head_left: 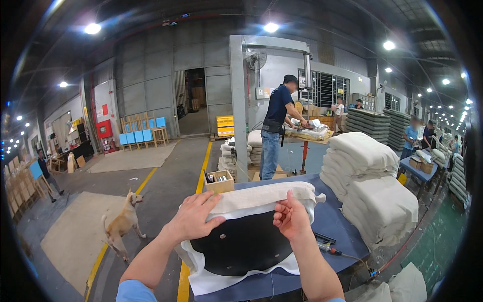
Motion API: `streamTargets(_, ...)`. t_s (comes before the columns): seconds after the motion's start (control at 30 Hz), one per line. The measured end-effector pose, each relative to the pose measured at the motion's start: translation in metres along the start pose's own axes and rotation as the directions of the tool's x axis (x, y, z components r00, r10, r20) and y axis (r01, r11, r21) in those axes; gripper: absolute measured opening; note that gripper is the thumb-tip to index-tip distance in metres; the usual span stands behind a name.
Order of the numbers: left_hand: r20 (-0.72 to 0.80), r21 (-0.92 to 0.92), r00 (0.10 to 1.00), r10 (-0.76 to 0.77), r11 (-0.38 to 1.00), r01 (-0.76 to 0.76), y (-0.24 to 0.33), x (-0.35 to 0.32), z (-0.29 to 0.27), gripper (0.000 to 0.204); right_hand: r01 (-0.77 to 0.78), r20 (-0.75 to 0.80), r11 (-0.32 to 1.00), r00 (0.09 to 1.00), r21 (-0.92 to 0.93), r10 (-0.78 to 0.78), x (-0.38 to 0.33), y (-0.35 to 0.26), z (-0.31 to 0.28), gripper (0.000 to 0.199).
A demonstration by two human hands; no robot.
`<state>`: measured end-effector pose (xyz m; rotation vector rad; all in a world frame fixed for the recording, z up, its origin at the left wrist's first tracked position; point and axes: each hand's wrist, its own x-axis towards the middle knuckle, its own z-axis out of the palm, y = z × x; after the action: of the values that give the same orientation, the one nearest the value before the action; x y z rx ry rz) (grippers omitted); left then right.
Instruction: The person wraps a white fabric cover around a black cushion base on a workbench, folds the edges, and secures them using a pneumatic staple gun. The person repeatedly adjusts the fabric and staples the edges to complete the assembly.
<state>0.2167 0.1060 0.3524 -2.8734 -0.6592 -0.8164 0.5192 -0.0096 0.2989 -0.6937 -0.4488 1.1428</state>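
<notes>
Cloth (251, 198) lies along the black board (241, 246) on the counter (349, 236); I see the right hand (292, 215) pinching it, left hand (192, 216) splayed against it. On my feed, the red box's (104, 129) markings blur.

Worktables (352, 242), fabric stacks (381, 214) and bright lamps (271, 27) mark a workshop (dog (122, 224) included).

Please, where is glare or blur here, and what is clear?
Head view: ceiling lamps glare with bluish halos; the corners fall into black. Same view: the face of the nearest co-worker is blurred; the left hand, right hand and black panel look clear.
</notes>
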Motion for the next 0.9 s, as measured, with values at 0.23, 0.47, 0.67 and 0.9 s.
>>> streamTargets(0.23, -0.048, 0.045, 0.999, 0.015, 0.999, -0.013, -0.003, 0.012, 0.01, 0.064, 0.02, -0.065, 0.997, 0.998, -0.07, -0.024, 0.025, 0.005, 0.008, 0.041)
streamTargets(0.47, -0.139, 0.073, 0.99, 0.008, 0.997, 0.002, -0.011, 0.011, 0.023, 0.065, 0.033, -0.105, 0.979, 0.994, 0.201, -0.012, 0.036, 0.015, 0.023, 0.028)
streamTargets(0.67, -0.125, 0.188, 0.987, 0.101, 0.979, -0.077, -0.014, 0.01, 0.025, 0.06, 0.418, -0.152, 0.906, 0.901, 0.061, -0.406, 0.039, 0.046, 0.007, 0.021)
streamTargets(0.9, -0.043, 0.304, 0.955, 0.292, 0.915, -0.266, -0.022, -0.023, 0.027, 0.06, 0.506, -0.086, 0.862, 0.86, 0.029, -0.502, 0.027, 0.079, -0.032, 0.021)
